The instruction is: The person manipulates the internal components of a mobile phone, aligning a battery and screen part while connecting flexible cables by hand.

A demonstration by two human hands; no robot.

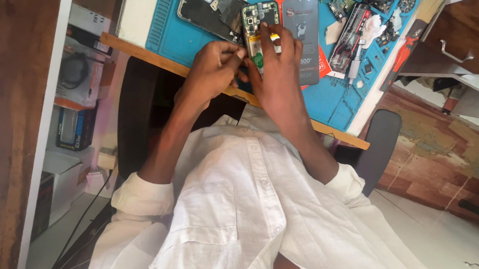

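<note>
Nearest the camera is the person's white shirt [243, 205], buttoned down the front, with both sleeves rolled to the elbow. From there the two bare forearms run up toward the edge of the tabletop [153, 57], which has a wooden lip.

The left hand [211, 70] is closed, its fingertips pinched together at the lower left side of an opened phone [258, 27]. Whether it holds a small tool or part between the fingers is too small to tell. The right hand [276, 61] grips the phone from below and behind, fingers wrapped round its lower half and the thumb pressed on its front. The phone stands tilted, held just above the near edge of the tabletop, its back cover off so that the green circuit board and a strip of yellow show.

Just beside the phone, on the right, a dark phone screen panel [302, 33] lies on an orange-red packet [323, 64]. Under them spreads a blue work mat [191, 41]. To the left of the phone, farther up the mat, lies a second opened phone shell [208, 10].

Farther right on the mat lie a long dark tool case [349, 38], a wad of white cloth [373, 26] and small loose parts. At the far right edge rests a brush [427, 13] with pale bristles.
</note>
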